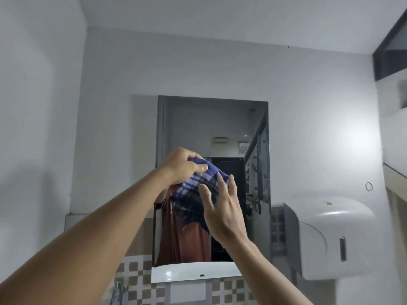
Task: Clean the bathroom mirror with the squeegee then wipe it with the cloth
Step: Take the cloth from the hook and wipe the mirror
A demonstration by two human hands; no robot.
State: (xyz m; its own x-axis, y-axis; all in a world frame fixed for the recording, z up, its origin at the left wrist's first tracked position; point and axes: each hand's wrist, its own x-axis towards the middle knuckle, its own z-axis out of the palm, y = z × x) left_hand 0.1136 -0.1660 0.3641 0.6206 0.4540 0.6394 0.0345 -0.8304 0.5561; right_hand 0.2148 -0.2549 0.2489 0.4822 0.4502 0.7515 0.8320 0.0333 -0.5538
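Note:
A blue and white checked cloth point(193, 186) is bunched in front of the rectangular wall mirror point(211, 128), at about its middle height. My left hand point(182, 166) grips the cloth's top from above. My right hand point(222, 208) is raised against the cloth's right side, fingers spread and touching it. The lower part of the cloth hangs loose with frayed threads. The mirror reflects a person in a rust-coloured top and a dark doorway. No squeegee is in view.
A white wall-mounted dispenser point(330, 236) juts out at the right of the mirror. A white basin rim point(193, 271) sits below the mirror, with a metal tap point(117, 289) at lower left. Brown and white checked tiles point(141, 278) cover the lower wall.

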